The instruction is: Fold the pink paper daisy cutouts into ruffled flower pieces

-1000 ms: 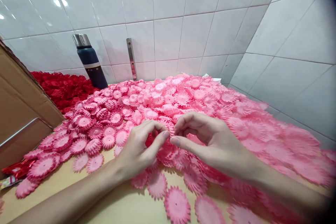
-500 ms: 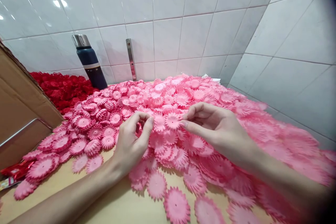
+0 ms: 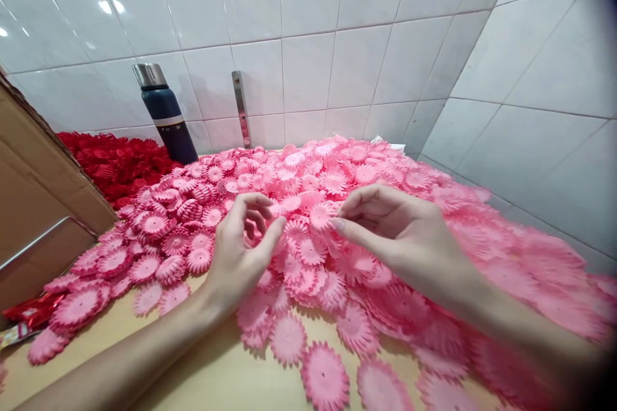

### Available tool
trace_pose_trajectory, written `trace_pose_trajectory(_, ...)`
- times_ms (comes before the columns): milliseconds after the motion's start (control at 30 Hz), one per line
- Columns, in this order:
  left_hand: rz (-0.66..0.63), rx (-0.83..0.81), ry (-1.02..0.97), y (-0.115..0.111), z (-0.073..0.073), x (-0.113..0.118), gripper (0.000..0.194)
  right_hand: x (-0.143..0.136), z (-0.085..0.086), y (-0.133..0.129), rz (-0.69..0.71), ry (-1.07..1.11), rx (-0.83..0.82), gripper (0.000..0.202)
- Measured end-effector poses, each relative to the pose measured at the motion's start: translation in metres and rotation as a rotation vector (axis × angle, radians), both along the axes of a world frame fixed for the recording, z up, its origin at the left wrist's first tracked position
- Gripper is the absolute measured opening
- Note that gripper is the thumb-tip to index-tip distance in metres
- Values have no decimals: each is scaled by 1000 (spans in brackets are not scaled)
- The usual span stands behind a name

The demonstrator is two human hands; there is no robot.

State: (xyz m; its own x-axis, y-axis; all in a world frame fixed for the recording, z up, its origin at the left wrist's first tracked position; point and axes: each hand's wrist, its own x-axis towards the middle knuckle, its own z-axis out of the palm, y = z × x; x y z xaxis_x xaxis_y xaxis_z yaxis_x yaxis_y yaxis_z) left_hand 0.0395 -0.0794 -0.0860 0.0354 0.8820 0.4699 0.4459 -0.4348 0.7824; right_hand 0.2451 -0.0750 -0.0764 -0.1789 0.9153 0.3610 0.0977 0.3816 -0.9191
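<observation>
My right hand [image 3: 393, 228] pinches a small pink scalloped paper flower layer [image 3: 322, 216] by its right edge, between thumb and fingertips. Just left of it is my left hand [image 3: 245, 241], thumb and fingers parted, with nothing plainly held between them. Both hands hover over a large heap of pink flower layers [image 3: 332, 180], round pieces with notched edges and a tiny centre hole. Similar pieces lie beneath and around both wrists, some stacked, some single like the flower layer [image 3: 325, 376] near the front.
A dark blue bottle [image 3: 168, 125] with a steel cap stands behind the heap, beside a pile of red flower pieces [image 3: 116, 164]. At the left is a cardboard box [image 3: 48, 192], with a red wrapper [image 3: 36, 309] below it. White tiled walls [image 3: 308, 64] close off the back and right.
My left fingers have spread apart and come off the flower pieces between the hands. My right hand keeps its pinch, and the flower layer in it has tilted and shifted slightly.
</observation>
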Motion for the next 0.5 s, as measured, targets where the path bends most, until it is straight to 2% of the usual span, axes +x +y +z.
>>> trace_pose_trajectory(100,-177,31,120,-6,0,5,8,-6,-1,-5,46,-20,14,11)
trace_pose_trajectory(167,-245,55,149,-9,-1,7,9,-9,-1,-8,76,-33,22,11)
trace_pose_trajectory(300,-260,73,182,-11,-3,8,9,-11,-1,-12,138,-54,44,14)
trace_pose_trajectory(500,-297,58,189,-7,-1,5,12,-8,-4,-10,127,-69,75,12)
